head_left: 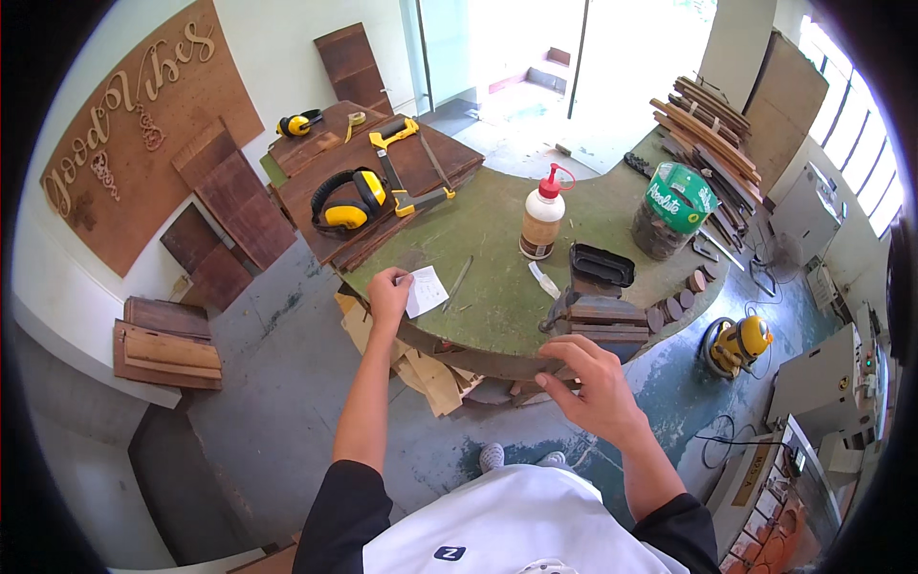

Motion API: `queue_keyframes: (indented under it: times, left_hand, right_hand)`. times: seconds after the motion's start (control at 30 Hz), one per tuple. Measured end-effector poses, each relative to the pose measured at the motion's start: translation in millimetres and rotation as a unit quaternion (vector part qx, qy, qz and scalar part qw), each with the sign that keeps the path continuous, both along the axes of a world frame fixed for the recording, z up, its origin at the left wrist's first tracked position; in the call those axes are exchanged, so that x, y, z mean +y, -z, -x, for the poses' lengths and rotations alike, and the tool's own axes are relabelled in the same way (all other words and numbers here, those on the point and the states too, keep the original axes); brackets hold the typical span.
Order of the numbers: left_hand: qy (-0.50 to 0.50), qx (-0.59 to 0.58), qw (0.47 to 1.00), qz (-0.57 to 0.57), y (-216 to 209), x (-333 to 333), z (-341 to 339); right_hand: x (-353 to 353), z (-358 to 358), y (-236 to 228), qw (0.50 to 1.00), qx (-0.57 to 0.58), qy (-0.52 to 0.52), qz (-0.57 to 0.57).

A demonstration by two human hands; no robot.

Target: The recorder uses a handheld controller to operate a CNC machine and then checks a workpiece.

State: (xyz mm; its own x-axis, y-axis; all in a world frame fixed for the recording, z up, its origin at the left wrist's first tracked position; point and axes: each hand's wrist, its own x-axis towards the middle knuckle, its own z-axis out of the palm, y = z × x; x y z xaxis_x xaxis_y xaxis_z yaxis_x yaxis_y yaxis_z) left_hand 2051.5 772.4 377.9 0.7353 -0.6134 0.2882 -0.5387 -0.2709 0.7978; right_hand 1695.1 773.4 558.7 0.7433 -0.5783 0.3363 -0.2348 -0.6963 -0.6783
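A small white sheet of paper (426, 293) with faint marks lies at the left edge of the green workbench (430, 330). My left hand (389, 295) pinches the sheet by its left edge. At the front rim of the bench, my right hand (595, 381) has its fingers apart and holds nothing. A bench vise (602, 316) with wooden jaw pads stands just beyond it. Right of the paper is a thin strip (459, 281). Behind the vise sit a black tray (601, 266) and a white glue bottle (543, 215) with a red cap.
A bow saw (394, 172) and yellow earmuffs (349, 199) rest on stacked boards at the left. A green-labelled tub (674, 210), wood strips (712, 124) and round wood pieces (672, 309) occupy the bench's right side. A yellow vacuum (739, 344) stands on the floor.
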Motion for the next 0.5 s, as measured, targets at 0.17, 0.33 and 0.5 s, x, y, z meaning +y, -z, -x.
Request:
queue_keyframes:
  times: [0.17,0.33,0.5]
  left_hand:
    - [0.005,-0.078,0.997,-0.009,0,-10,3]
    - [0.021,-0.022,0.999,-0.02,-28,0,13]
    - [0.21,0.085,0.972,0.065,-100,17,81]
  right_hand:
    - [-2,14,5,1.0,-0.008,0.024,0.009]
    - [-2,20,3,1.0,-0.012,0.025,-0.005]
    - [-8,-11,-5,0.988,-0.096,0.016,0.123]
